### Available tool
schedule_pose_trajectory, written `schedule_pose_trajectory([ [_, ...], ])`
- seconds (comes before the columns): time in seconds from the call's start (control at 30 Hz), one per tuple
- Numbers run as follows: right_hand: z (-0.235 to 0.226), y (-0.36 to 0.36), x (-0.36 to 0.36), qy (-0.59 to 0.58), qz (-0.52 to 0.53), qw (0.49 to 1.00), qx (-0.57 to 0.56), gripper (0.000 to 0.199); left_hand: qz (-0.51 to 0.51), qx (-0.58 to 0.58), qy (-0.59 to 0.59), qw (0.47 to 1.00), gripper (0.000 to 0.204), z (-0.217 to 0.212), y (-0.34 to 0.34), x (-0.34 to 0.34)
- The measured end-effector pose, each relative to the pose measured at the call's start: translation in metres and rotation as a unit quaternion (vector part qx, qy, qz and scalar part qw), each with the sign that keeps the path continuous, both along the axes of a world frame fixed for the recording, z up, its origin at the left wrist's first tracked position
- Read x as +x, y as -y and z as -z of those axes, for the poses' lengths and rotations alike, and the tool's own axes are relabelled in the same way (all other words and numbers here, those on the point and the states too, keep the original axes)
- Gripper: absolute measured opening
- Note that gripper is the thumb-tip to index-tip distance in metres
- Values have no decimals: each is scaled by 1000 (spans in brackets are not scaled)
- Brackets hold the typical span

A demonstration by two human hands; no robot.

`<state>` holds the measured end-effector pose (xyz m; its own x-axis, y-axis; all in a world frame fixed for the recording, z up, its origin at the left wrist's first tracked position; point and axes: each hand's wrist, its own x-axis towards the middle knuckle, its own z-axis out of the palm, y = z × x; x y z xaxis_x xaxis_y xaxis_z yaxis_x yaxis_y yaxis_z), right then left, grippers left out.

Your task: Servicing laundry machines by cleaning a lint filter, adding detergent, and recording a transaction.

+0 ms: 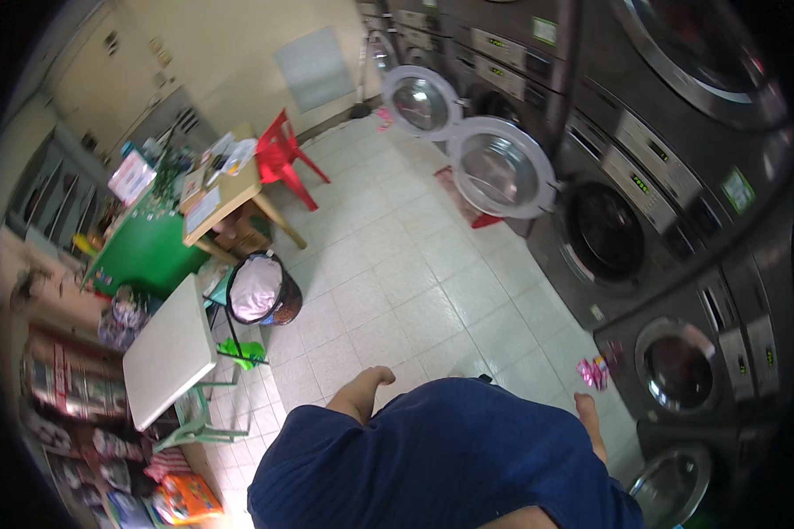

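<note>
Nothing is seen held by the left hand (382,376) or right hand (584,405); each grip's opening cannot be told. On the floor (388,282) near the latter, a pink item (594,373), judged light and soft, is best taken by its edge.

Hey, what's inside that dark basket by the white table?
Pale, pinkish fabric or lining fills the mouth of the dark basket. Anything beneath it is covered, so I can't tell.
</note>
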<state>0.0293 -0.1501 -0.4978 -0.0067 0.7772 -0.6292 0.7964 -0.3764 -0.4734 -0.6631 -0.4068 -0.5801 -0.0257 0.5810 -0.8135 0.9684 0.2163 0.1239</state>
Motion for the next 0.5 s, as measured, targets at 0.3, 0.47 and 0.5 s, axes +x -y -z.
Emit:
schedule_pose_trajectory([
  [0.3,112,-131,-13,235,-167,955,-69,27,-556,86,179,807,61,-167,-73,-32],
  [0.47,94,-257,-172,304,-170,915,-203,18,-592,91,198,776,80,-132,-120,-74],
  [0.5,81,-302,-216,267,-91,940,-191,18,-636,100,191,741,75,-124,-108,-77],
])
